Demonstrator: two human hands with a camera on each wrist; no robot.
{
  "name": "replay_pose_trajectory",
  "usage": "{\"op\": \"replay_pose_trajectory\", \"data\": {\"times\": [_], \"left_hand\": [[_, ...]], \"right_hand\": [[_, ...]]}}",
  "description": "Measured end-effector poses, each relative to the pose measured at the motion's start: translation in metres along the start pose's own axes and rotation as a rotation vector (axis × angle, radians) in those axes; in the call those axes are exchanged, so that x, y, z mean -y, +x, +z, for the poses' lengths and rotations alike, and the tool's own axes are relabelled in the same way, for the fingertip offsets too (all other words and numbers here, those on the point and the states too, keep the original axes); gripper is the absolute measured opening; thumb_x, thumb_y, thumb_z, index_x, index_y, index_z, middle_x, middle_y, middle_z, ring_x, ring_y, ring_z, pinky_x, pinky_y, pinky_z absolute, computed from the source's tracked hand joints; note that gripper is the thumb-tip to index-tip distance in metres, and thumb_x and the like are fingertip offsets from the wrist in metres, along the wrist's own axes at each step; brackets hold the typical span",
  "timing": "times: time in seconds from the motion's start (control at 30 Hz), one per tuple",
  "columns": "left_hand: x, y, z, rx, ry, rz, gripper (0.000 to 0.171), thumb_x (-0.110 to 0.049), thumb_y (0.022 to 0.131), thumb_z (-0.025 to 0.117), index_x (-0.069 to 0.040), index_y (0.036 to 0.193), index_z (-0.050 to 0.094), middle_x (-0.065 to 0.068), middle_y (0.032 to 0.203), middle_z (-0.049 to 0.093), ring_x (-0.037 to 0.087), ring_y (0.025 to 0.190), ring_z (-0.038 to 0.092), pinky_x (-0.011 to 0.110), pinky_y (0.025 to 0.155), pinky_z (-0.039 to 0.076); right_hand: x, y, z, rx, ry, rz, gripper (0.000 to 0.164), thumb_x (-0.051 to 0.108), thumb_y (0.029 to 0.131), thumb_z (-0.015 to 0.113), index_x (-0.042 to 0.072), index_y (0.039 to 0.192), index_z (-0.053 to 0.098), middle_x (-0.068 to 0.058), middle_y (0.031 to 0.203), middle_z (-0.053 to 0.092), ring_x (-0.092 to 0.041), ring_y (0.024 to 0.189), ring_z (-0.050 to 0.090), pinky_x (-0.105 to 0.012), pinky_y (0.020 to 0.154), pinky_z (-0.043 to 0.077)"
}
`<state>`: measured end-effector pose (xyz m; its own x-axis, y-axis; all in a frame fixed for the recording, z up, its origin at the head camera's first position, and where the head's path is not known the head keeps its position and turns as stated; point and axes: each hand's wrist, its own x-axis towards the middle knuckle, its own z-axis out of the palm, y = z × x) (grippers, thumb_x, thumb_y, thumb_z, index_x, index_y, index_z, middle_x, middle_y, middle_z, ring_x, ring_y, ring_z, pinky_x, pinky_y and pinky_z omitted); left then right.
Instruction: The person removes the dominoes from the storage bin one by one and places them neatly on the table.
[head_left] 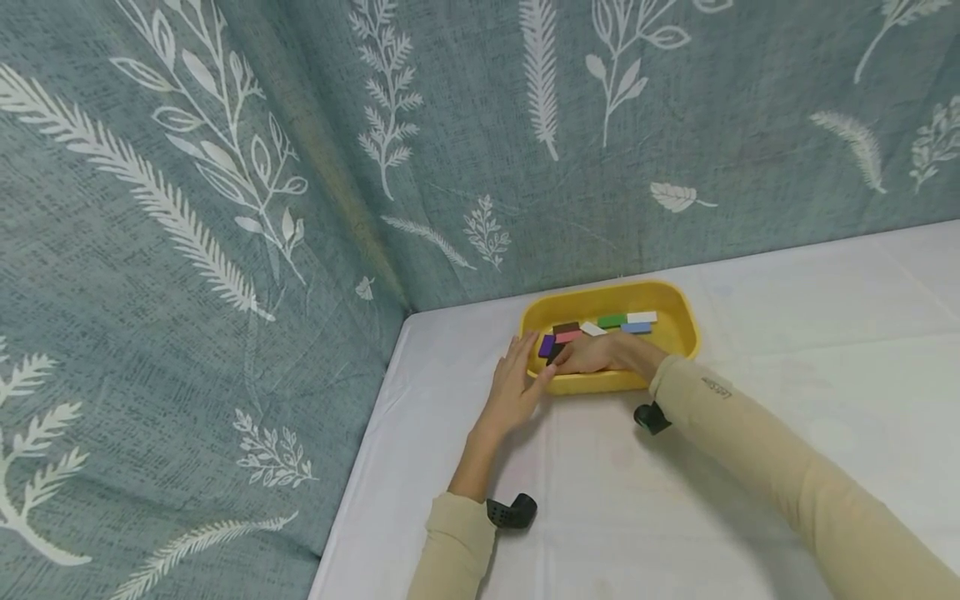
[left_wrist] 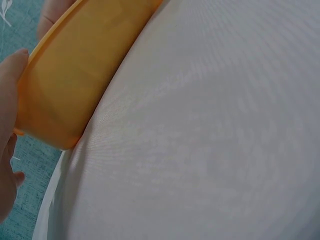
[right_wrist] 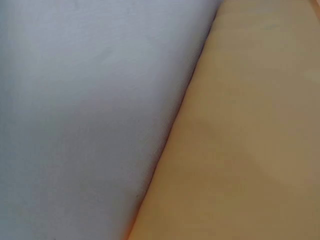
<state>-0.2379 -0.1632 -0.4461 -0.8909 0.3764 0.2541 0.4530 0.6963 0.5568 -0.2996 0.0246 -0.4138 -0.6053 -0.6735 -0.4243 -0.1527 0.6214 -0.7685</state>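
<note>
A yellow plastic basin [head_left: 675, 321] stands on the white cloth, with small coloured blocks inside it. My left hand [head_left: 513, 396] lies at its near left corner, fingers fairly straight along the left end. In the left wrist view the left thumb [left_wrist: 19, 62] touches the rim of the basin's yellow wall [left_wrist: 75, 70]. My right hand [head_left: 592, 354] reaches down into the basin over the near wall. Its fingertips are right at a black block [head_left: 555, 353], beside a purple block [head_left: 547, 345]; I cannot tell whether they pinch it. The right wrist view shows only the outer wall [right_wrist: 240, 130] and cloth.
Brown [head_left: 566, 327], pink [head_left: 568, 337], white [head_left: 593, 329], green [head_left: 612, 321] and blue [head_left: 636, 328] blocks lie in the basin, with another white block [head_left: 642, 317]. A patterned teal curtain [head_left: 465, 125] hangs behind and at left. White cloth [head_left: 600, 483] covers the table.
</note>
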Motion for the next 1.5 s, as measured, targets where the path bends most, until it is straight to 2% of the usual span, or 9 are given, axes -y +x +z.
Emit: {"op": "replay_pose_trajectory", "data": {"times": [0.27,0.4,0.5,0.6,0.7,1.0,1.13,1.3,1.5], "left_hand": [[0.000,0.000,0.002,-0.004,-0.017,0.002,0.074,-0.059,0.098,0.032,-0.007,0.150,0.026,0.013,0.154,0.025,0.034,0.142,0.011,0.060,0.109,0.010],[-0.001,0.000,0.001,-0.003,-0.021,-0.004,0.072,-0.056,0.098,0.034,-0.007,0.150,0.026,0.012,0.154,0.024,0.035,0.142,0.010,0.060,0.109,0.010],[0.000,-0.001,0.000,-0.007,-0.022,-0.004,0.071,-0.055,0.099,0.034,-0.006,0.150,0.025,0.013,0.154,0.024,0.036,0.142,0.011,0.060,0.109,0.010],[0.000,0.000,0.002,-0.016,-0.023,0.005,0.071,-0.055,0.099,0.034,-0.006,0.150,0.026,0.014,0.153,0.026,0.036,0.142,0.012,0.060,0.109,0.011],[-0.001,0.001,0.004,-0.024,-0.022,0.007,0.072,-0.055,0.098,0.035,-0.006,0.149,0.027,0.013,0.153,0.026,0.036,0.142,0.013,0.059,0.109,0.011],[-0.001,-0.001,0.003,-0.039,-0.018,0.002,0.066,-0.048,0.099,0.041,-0.005,0.148,0.030,0.014,0.153,0.028,0.035,0.142,0.013,0.058,0.110,0.011],[-0.002,0.000,0.003,-0.036,-0.026,-0.002,0.063,-0.042,0.100,0.043,-0.004,0.148,0.030,0.014,0.153,0.027,0.034,0.142,0.012,0.057,0.110,0.011],[-0.002,-0.001,0.005,-0.033,-0.042,-0.003,0.062,-0.040,0.100,0.044,-0.004,0.148,0.030,0.015,0.153,0.027,0.036,0.142,0.012,0.057,0.110,0.010],[-0.001,-0.001,0.007,-0.052,-0.061,0.016,0.060,-0.039,0.100,0.044,-0.003,0.147,0.032,0.017,0.152,0.028,0.038,0.141,0.013,0.056,0.110,0.011]], "right_hand": [[-0.003,-0.002,-0.001,0.023,0.142,-0.042,0.044,0.023,0.102,0.044,-0.002,0.137,0.047,-0.017,0.144,0.041,-0.032,0.134,0.032,-0.047,0.111,0.021],[-0.010,-0.002,-0.002,0.013,0.459,-0.105,0.038,0.016,0.102,0.043,-0.008,0.132,0.048,-0.015,0.129,0.051,-0.024,0.116,0.049,-0.037,0.103,0.035],[-0.011,-0.003,-0.005,0.017,0.709,-0.135,0.041,0.011,0.103,0.040,-0.013,0.136,0.035,-0.016,0.115,0.052,-0.016,0.094,0.053,-0.025,0.085,0.045],[-0.014,-0.011,-0.010,0.001,0.834,-0.140,0.046,0.011,0.105,0.035,-0.014,0.141,0.023,-0.015,0.109,0.052,-0.012,0.085,0.053,-0.019,0.072,0.047],[-0.018,-0.019,-0.017,-0.041,0.878,-0.144,0.047,0.013,0.105,0.035,-0.013,0.142,0.023,-0.011,0.103,0.051,-0.012,0.080,0.050,-0.017,0.065,0.045],[-0.037,-0.047,-0.041,-0.249,1.038,-0.191,0.040,0.017,0.104,0.041,-0.008,0.135,0.035,-0.006,0.091,0.057,-0.013,0.079,0.055,-0.021,0.071,0.049],[-0.051,-0.070,-0.055,-0.338,1.138,-0.185,0.044,0.017,0.103,0.044,-0.004,0.139,0.032,-0.013,0.107,0.054,-0.018,0.091,0.057,-0.023,0.078,0.051],[-0.077,-0.106,-0.069,-0.411,1.098,-0.174,0.055,0.017,0.102,0.045,-0.003,0.147,0.020,-0.020,0.133,0.036,-0.019,0.103,0.054,-0.028,0.091,0.047],[-0.110,-0.146,-0.077,-0.534,1.081,-0.154,0.066,0.020,0.098,0.055,-0.007,0.145,0.018,-0.011,0.112,0.055,-0.015,0.097,0.061,-0.027,0.090,0.048]]}}
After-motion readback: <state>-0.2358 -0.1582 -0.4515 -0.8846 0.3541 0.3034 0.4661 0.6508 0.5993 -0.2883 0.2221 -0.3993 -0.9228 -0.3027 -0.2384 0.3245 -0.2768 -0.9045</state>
